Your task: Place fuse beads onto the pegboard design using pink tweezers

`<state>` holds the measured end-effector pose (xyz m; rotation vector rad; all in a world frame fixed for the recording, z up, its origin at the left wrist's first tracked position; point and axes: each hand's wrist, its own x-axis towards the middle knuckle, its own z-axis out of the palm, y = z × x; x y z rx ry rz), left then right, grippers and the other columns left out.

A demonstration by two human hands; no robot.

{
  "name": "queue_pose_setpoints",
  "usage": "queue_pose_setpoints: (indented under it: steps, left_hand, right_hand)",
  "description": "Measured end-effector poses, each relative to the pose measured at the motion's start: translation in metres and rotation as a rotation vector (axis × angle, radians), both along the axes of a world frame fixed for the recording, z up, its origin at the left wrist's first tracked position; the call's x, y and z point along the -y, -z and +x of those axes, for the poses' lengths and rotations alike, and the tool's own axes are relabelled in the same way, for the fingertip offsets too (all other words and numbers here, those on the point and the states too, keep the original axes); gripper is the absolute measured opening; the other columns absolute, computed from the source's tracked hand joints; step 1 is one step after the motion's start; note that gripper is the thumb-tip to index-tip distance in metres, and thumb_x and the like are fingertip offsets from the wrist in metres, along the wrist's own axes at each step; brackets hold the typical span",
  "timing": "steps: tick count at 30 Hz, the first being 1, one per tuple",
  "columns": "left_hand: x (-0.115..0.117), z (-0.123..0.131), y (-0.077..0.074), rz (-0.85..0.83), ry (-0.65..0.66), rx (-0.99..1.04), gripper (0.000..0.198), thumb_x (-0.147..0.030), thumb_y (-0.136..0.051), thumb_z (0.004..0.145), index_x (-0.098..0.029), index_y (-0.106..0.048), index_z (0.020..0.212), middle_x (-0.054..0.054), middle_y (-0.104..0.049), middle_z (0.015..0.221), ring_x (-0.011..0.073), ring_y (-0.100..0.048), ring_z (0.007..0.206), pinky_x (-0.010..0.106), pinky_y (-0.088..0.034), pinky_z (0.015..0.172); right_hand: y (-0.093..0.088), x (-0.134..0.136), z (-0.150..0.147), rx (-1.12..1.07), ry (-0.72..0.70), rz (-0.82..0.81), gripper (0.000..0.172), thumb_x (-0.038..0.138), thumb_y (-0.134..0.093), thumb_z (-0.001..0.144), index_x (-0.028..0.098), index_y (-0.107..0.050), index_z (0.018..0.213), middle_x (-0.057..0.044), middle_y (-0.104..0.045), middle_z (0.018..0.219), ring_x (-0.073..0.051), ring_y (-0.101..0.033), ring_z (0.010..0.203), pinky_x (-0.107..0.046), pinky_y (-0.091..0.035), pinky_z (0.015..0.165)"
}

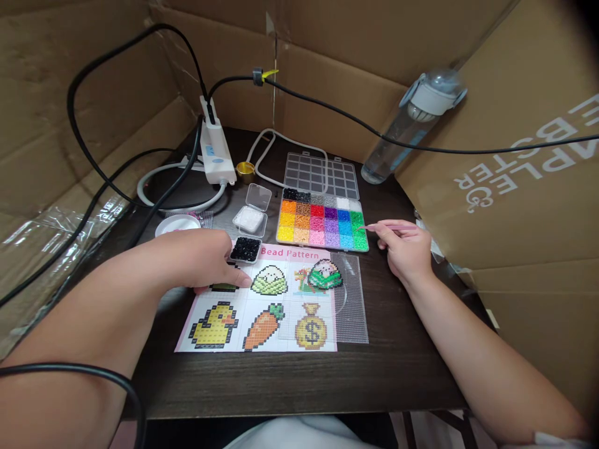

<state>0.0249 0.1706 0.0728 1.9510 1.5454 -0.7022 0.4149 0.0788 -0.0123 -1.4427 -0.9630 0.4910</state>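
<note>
My right hand (409,252) is closed around pink tweezers (397,227), whose tips reach the green beads at the right side of the bead box (322,221). My left hand (206,255) lies over the left part of the bead pattern sheet (287,296), thumb stretched out on the paper. Its other fingers are mostly hidden, and the small open case of black beads (246,249) is right beside it. On a clear pegboard (353,312) over the sheet's right side sits a bead figure (325,274) in green, pink, white and black.
A small case of white beads (248,219), a white dish (176,224) and a yellow cup (246,171) stand behind my left hand. At the back are a power strip (216,149) with black cables and a water bottle (405,134). Cardboard walls (337,68) enclose the table.
</note>
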Motion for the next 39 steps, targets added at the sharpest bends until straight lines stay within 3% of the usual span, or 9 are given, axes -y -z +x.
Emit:
queue_pose_setpoints:
  steps: [4, 9, 13, 18, 21, 25, 32, 39]
  left_hand:
    - [-0.001, -0.001, 0.002, 0.001, 0.016, -0.019, 0.075, -0.1, -0.095, 0.06, -0.033, -0.061, 0.06, 0.014, -0.08, 0.062, 0.0434, -0.083, 0.076, 0.057, -0.052, 0.078]
    - [-0.002, -0.002, 0.003, 0.02, 0.043, 0.009, 0.08, -0.108, -0.092, 0.055, -0.034, -0.063, 0.058, 0.014, -0.08, 0.059, 0.041, -0.079, 0.068, 0.055, -0.052, 0.072]
    - [0.0, 0.001, -0.001, 0.014, 0.042, -0.019, 0.077, -0.103, -0.093, 0.06, -0.033, -0.061, 0.058, 0.015, -0.083, 0.065, 0.0432, -0.083, 0.076, 0.055, -0.052, 0.076]
    - [0.0, 0.0, -0.001, 0.011, 0.059, -0.028, 0.073, -0.104, -0.09, 0.064, -0.034, -0.068, 0.064, 0.014, -0.081, 0.064, 0.0434, -0.082, 0.078, 0.055, -0.054, 0.077]
    - [-0.001, -0.001, 0.001, 0.009, 0.062, -0.04, 0.069, -0.102, -0.089, 0.067, -0.035, -0.071, 0.066, 0.014, -0.082, 0.065, 0.0445, -0.083, 0.081, 0.055, -0.054, 0.079]
    - [0.0, 0.002, 0.0, 0.012, 0.046, -0.04, 0.065, -0.095, -0.091, 0.072, -0.034, -0.069, 0.065, 0.015, -0.082, 0.067, 0.0455, -0.083, 0.085, 0.055, -0.055, 0.083]
    - [0.003, 0.006, -0.005, 0.001, -0.008, -0.04, 0.066, -0.09, -0.096, 0.07, -0.033, -0.063, 0.062, 0.015, -0.082, 0.067, 0.0469, -0.083, 0.089, 0.057, -0.051, 0.087]
    - [0.003, 0.005, -0.004, -0.001, 0.031, -0.046, 0.067, -0.092, -0.093, 0.072, -0.033, -0.063, 0.063, 0.014, -0.083, 0.067, 0.0433, -0.083, 0.084, 0.056, -0.052, 0.084]
  right_hand:
    - [0.001, 0.0, 0.0, -0.003, -0.005, 0.004, 0.036, 0.053, -0.111, 0.073, 0.025, -0.089, 0.078, -0.011, -0.092, 0.084, -0.017, -0.061, 0.056, -0.033, -0.044, 0.048]
    - [-0.003, 0.0, -0.001, -0.012, 0.015, 0.032, 0.044, 0.058, -0.112, 0.073, 0.025, -0.085, 0.079, -0.012, -0.093, 0.086, -0.015, -0.059, 0.053, -0.033, -0.044, 0.048]
    - [-0.013, 0.008, -0.009, -0.05, 0.014, 0.087, 0.042, 0.055, -0.115, 0.073, 0.025, -0.086, 0.08, -0.012, -0.093, 0.085, -0.015, -0.06, 0.052, -0.034, -0.046, 0.048]
    - [-0.022, 0.034, -0.038, -0.075, -0.164, 0.041, 0.041, 0.062, -0.114, 0.084, 0.029, -0.091, 0.081, -0.011, -0.095, 0.085, -0.017, -0.06, 0.052, -0.037, -0.053, 0.05]
    - [-0.026, 0.05, -0.061, -0.064, -0.281, -0.007, 0.031, 0.056, -0.113, 0.089, 0.031, -0.097, 0.083, -0.008, -0.093, 0.079, -0.019, -0.066, 0.052, -0.038, -0.06, 0.051]
    - [-0.032, 0.057, -0.079, -0.015, -0.429, -0.066, 0.017, 0.046, -0.111, 0.089, 0.033, -0.102, 0.084, -0.008, -0.096, 0.085, -0.022, -0.075, 0.054, -0.038, -0.068, 0.054]
    - [-0.029, 0.055, -0.08, -0.032, -0.486, -0.106, 0.008, 0.028, -0.106, 0.084, 0.035, -0.103, 0.083, -0.006, -0.096, 0.083, -0.025, -0.089, 0.064, -0.036, -0.079, 0.064]
    - [-0.024, 0.056, -0.077, 0.001, -0.505, -0.12, 0.006, 0.031, -0.108, 0.087, 0.035, -0.104, 0.087, -0.007, -0.097, 0.086, -0.029, -0.096, 0.076, -0.038, -0.083, 0.072]
